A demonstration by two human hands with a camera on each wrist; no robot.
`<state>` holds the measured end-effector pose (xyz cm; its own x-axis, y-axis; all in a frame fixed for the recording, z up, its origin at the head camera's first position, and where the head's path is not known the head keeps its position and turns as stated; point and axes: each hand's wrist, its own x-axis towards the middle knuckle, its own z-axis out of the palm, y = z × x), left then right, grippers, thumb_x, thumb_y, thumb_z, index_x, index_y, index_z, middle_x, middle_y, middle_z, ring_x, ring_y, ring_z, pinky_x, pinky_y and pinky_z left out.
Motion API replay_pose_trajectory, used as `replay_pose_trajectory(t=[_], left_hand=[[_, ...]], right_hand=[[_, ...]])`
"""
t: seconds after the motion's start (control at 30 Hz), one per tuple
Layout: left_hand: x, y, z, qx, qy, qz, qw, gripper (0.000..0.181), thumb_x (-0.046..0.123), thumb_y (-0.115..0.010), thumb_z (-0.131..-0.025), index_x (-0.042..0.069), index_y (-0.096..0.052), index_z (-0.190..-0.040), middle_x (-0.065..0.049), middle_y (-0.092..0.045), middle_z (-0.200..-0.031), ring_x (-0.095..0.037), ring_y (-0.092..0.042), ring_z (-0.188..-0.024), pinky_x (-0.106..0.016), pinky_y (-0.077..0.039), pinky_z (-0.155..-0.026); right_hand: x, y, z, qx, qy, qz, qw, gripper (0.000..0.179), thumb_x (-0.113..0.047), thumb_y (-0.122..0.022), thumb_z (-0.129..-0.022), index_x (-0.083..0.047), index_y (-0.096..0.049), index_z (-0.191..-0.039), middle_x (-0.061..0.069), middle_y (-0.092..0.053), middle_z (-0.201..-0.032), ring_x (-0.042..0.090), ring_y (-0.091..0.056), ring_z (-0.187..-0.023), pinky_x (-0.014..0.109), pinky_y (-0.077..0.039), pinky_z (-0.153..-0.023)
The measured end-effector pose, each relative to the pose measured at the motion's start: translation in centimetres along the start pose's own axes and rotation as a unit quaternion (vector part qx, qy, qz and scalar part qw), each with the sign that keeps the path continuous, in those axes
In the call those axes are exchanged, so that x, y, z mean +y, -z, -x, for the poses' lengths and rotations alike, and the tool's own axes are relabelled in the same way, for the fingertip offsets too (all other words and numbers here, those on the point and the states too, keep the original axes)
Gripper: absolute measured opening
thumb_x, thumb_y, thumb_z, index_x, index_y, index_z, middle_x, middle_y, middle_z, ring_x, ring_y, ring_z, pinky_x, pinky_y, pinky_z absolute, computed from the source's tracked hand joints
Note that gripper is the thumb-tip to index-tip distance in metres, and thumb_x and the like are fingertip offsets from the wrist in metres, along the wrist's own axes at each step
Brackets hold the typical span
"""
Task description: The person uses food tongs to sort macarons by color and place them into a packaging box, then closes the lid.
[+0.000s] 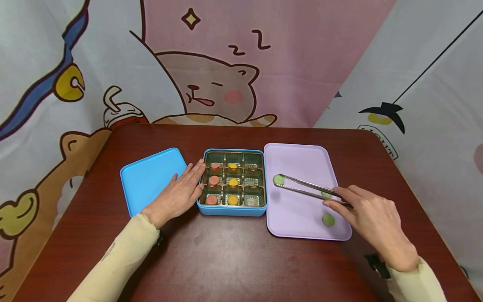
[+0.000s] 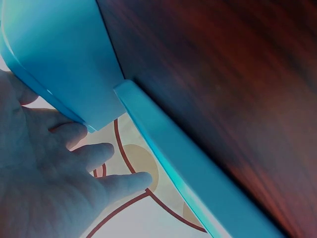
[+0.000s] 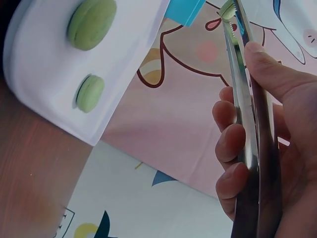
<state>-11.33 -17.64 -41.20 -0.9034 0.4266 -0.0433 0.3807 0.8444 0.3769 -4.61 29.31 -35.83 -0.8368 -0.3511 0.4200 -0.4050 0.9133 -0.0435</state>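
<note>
My right hand [image 1: 371, 220] holds metal tongs [image 1: 305, 193] over the purple tray, and their tips pinch a green macaron [image 1: 278, 180] near the tray's left edge. Two more green macarons [image 1: 328, 219] lie on the tray, one partly behind the tongs. My left hand [image 1: 179, 193], fingers extended, rests against the left side of a blue box [image 1: 232, 211]. A gold divided insert [image 1: 253, 172] fills the box: pink macarons [image 1: 214, 180] in its left column, yellow macarons [image 1: 233, 182] in the middle, bare gold floors on the right.
The purple tray [image 1: 298, 157] stands right beside the box. A blue lid [image 1: 149, 180] lies to the left, partly under my left hand and forearm in the head view. All sit on a dark wooden table [image 1: 226, 260], with a cartoon-printed cloth [image 1: 302, 54] behind.
</note>
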Motion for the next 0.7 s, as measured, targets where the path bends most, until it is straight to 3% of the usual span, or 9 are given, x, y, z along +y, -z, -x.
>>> replay_pose_trajectory(t=[0.07,0.27,0.43,0.7], left_hand=[[0.0,0.0,0.0,0.0,-0.001,0.0,1.0,0.064,0.034,-0.039,-0.112,0.007,-0.019,-0.166,-0.008,-0.014,-0.173,-0.037,-0.015,-0.158,-0.071,-0.019,-0.117],[0.0,0.0,0.0,0.001,-0.003,-0.004,1.0,0.064,0.035,-0.039,-0.112,0.007,-0.019,-0.166,-0.008,-0.014,-0.173,-0.037,-0.015,-0.157,-0.071,-0.02,-0.117],[0.0,0.0,0.0,0.001,-0.003,-0.004,1.0,0.064,0.035,-0.039,-0.112,0.007,-0.019,-0.166,-0.008,-0.014,-0.173,-0.037,-0.016,-0.157,-0.071,-0.02,-0.117],[0.0,0.0,0.0,0.0,-0.002,-0.004,1.0,0.064,0.035,-0.038,-0.112,0.008,-0.019,-0.166,-0.007,-0.014,-0.173,-0.037,-0.015,-0.157,-0.071,-0.02,-0.117]], right_hand=[[-0.1,0.0,-0.1,0.003,0.006,-0.002,1.0,0.055,-0.062,-0.072,-0.09,-0.009,-0.081,-0.101,-0.004,-0.061,-0.07,0.004,-0.035,-0.049,0.022,-0.028,-0.04],[-0.8,-0.1,-0.4,0.013,0.02,-0.004,0.9997,0.084,-0.078,-0.033,-0.097,-0.009,-0.081,-0.096,-0.007,-0.053,-0.066,0.004,-0.033,-0.048,0.021,-0.026,-0.04],[-1.3,-0.2,-0.6,0.019,0.034,0.0,0.9992,0.082,-0.078,-0.033,-0.099,-0.011,-0.08,-0.096,-0.01,-0.043,-0.063,0.003,-0.029,-0.047,0.021,-0.023,-0.039],[-2.1,-0.4,-0.8,0.024,0.06,-0.007,0.9979,0.076,-0.075,-0.037,-0.099,-0.012,-0.08,-0.098,-0.007,-0.059,-0.069,0.001,-0.036,-0.05,0.021,-0.028,-0.039]])
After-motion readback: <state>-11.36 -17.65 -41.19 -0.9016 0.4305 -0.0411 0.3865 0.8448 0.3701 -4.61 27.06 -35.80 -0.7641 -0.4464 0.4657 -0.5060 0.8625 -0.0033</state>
